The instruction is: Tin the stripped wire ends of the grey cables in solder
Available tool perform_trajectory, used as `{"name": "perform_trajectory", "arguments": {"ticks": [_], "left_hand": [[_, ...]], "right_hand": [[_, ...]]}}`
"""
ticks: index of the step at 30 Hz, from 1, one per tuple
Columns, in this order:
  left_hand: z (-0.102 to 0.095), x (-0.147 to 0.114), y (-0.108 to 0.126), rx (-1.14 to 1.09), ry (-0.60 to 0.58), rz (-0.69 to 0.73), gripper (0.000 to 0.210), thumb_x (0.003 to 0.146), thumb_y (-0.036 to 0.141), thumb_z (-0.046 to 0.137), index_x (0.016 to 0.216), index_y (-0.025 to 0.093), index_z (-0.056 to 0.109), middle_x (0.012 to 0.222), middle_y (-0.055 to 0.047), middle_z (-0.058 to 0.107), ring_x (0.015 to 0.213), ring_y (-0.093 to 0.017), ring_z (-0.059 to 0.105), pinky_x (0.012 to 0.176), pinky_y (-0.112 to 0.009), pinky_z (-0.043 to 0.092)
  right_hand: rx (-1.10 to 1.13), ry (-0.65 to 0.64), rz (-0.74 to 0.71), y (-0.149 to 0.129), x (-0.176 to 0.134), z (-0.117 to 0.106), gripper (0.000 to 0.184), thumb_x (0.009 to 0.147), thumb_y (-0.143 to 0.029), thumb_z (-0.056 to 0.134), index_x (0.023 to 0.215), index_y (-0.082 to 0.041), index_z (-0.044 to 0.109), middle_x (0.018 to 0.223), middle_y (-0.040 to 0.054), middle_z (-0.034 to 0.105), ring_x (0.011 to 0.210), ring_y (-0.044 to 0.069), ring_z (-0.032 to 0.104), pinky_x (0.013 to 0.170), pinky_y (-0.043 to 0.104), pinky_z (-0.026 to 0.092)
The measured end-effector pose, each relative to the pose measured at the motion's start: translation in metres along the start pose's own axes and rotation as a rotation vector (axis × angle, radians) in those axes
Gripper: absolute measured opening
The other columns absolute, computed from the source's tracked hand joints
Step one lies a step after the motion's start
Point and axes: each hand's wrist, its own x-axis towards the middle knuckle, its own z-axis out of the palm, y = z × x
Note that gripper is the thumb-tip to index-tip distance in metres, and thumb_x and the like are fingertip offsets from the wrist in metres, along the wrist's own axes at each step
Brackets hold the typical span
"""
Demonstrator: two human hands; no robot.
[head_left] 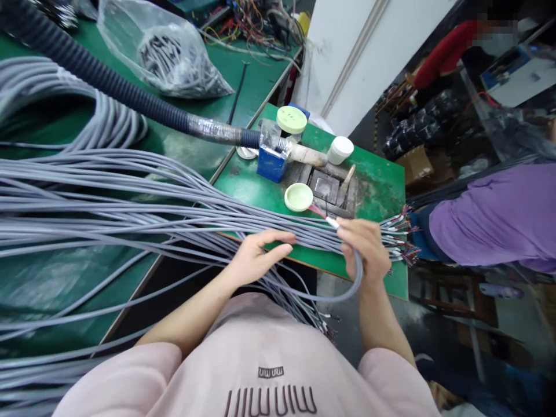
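Note:
My right hand (367,249) pinches a grey cable (357,272) near its end, and the cable bends down in a loop below the hand. A white sleeve and thin red wires stick out of that end, close to the rim of a small pale green dish (299,198). My left hand (256,258) is at the near edge of a long bundle of grey cables (260,219), thumb and forefinger apart, with nothing seen between them. Behind the dish sits a dark metal pot with a square, silvery surface (325,186).
A black ribbed hose (143,107) reaches to a blue box (271,165). White (341,149) and green-lidded jars (292,120) stand behind. Stripped cable ends (399,231) lie at the right table edge. Coiled cable (104,116) lies left; a person in purple (495,214) is at right.

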Motion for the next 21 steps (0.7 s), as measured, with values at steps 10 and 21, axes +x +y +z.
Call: {"name": "perform_trajectory", "arguments": {"ticks": [10, 21], "left_hand": [[0.049, -0.012, 0.008, -0.477, -0.157, -0.160, 0.031, 0.078, 0.044, 0.069, 0.081, 0.014, 0.075, 0.084, -0.007, 0.073, 0.075, -0.016, 0.065, 0.075, -0.028, 0.053], [0.055, -0.019, 0.007, -0.349, -0.142, -0.109, 0.040, 0.079, 0.048, 0.066, 0.060, 0.013, 0.068, 0.071, -0.005, 0.065, 0.071, -0.013, 0.060, 0.069, -0.025, 0.048]], "right_hand": [[0.098, -0.094, 0.018, -0.056, -0.072, 0.011, 0.046, 0.086, -0.009, 0.051, 0.125, -0.033, 0.060, 0.112, 0.0064, 0.071, 0.103, 0.025, 0.062, 0.078, 0.045, 0.056], [0.270, -0.036, 0.498, -0.073, -0.087, 0.026, 0.013, 0.083, -0.013, 0.060, 0.090, -0.024, 0.059, 0.080, 0.0010, 0.065, 0.079, 0.018, 0.060, 0.075, 0.035, 0.049]]}}
